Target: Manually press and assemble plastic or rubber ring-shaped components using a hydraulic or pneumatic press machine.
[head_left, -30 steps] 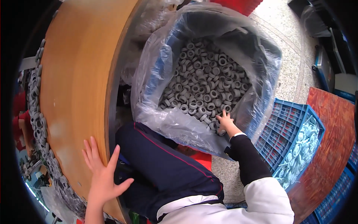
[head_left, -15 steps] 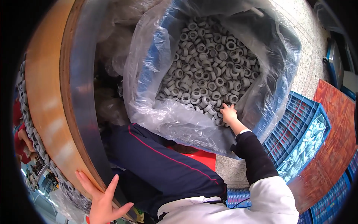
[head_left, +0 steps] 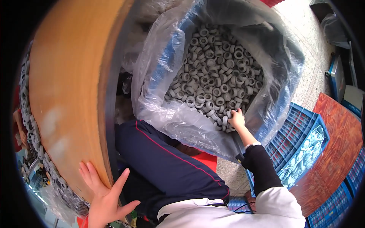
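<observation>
Grey, plastic-looking rings (head_left: 213, 80) lie upper centre in a blue bin (head_left: 167, 57) lined with clear film. We seem mid-pick: our right hand (head_left: 238, 120) is among them, pinch unclear; our left hand (head_left: 103, 203), lower left, is spread. Lifting calls for secure fingertips.

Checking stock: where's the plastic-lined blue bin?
The bin is upper centre-right in the head view, between the wooden tabletop and blue crate, right hand inside.

1. Rings (head_left: 216, 91), centre: matt, plastic-looking.
2. Liner (head_left: 167, 117) around them: glossy, crinkled plastic film.
3. Tabletop (head_left: 74, 76), left: smooth, wood-like, soft sheen.
4. Crate (head_left: 292, 127), right: plastic.
5. Board (head_left: 336, 148) beside it: grained wood.
6. Trousers (head_left: 171, 161), near: matt cloth.
</observation>
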Action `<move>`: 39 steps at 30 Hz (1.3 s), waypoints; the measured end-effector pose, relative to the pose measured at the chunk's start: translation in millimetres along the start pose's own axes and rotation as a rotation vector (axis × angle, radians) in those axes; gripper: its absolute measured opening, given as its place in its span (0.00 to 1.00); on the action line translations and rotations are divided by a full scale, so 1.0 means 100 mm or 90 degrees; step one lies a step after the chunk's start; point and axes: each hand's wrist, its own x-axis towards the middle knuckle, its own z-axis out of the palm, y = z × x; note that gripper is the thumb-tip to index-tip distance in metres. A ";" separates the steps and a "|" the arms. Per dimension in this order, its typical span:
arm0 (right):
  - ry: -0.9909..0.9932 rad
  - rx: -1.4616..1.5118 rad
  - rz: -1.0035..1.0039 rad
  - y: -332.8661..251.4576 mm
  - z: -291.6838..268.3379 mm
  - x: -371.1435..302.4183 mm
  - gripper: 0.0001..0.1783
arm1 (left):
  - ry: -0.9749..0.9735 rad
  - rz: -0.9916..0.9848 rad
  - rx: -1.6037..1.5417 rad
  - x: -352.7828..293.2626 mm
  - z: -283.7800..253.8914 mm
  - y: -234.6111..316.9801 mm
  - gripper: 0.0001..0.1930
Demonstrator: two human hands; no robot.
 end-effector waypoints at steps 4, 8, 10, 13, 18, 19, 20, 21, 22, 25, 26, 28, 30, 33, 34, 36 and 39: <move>0.082 0.205 -0.145 0.17 -0.62 -0.29 0.23 | 0.011 0.061 0.034 0.04 0.02 -0.03 0.41; -0.213 0.768 -0.084 -0.11 -1.37 -0.98 0.19 | 0.072 0.098 0.032 0.04 0.08 -0.08 0.41; -0.299 0.956 -0.208 -0.26 -1.54 -1.35 0.21 | 0.130 0.117 0.039 0.01 0.11 -0.07 0.43; -0.384 0.951 -0.338 -0.64 -1.64 -1.85 0.29 | 0.245 0.087 -0.002 0.00 0.23 0.04 0.45; -0.528 0.862 -0.416 -1.21 -1.52 -2.78 0.31 | 0.360 0.324 -0.224 -0.23 0.57 0.72 0.47; -0.572 0.839 -0.390 -1.36 -1.51 -3.03 0.31 | 0.377 0.319 -0.301 -0.31 0.61 0.79 0.45; -0.594 0.805 -0.389 -1.41 -1.49 -3.20 0.30 | 0.333 0.294 -0.450 -0.35 0.71 0.82 0.43; -0.579 0.797 -0.389 -1.42 -1.40 -3.26 0.31 | 0.292 0.273 -0.601 -0.39 0.80 0.82 0.41; -0.594 0.779 -0.403 -1.47 -1.36 -3.34 0.31 | 0.310 0.254 -0.621 -0.43 0.87 0.73 0.33; -0.786 0.749 -0.402 -1.69 -1.27 -3.53 0.33 | 0.362 0.341 -0.727 -0.62 1.21 0.36 0.26; -0.848 0.732 -0.394 -1.77 -1.25 -3.57 0.34 | 0.359 0.331 -0.799 -0.70 1.34 0.25 0.24; -0.906 0.576 -0.427 -1.94 -1.09 -3.66 0.35 | 0.296 0.290 -1.020 -0.95 1.70 0.06 0.22; -0.999 0.464 -0.428 -2.13 -0.98 -3.77 0.36 | 0.347 0.263 -1.104 -1.24 1.91 -0.06 0.22; -1.101 0.330 -0.393 -2.42 -0.77 -4.05 0.36 | 0.435 0.217 -1.248 -1.65 2.29 -0.21 0.22; -1.074 0.249 -0.417 -2.49 -0.71 -4.15 0.36 | 0.436 0.237 -1.284 -1.79 2.39 -0.21 0.23; -1.055 0.095 -0.391 -2.72 -0.52 -4.38 0.35 | 0.470 0.230 -1.340 -2.12 2.61 -0.24 0.24; -1.042 -0.026 -0.347 -2.82 -0.28 -4.82 0.38 | 0.552 0.216 -1.437 -2.40 3.00 -0.17 0.24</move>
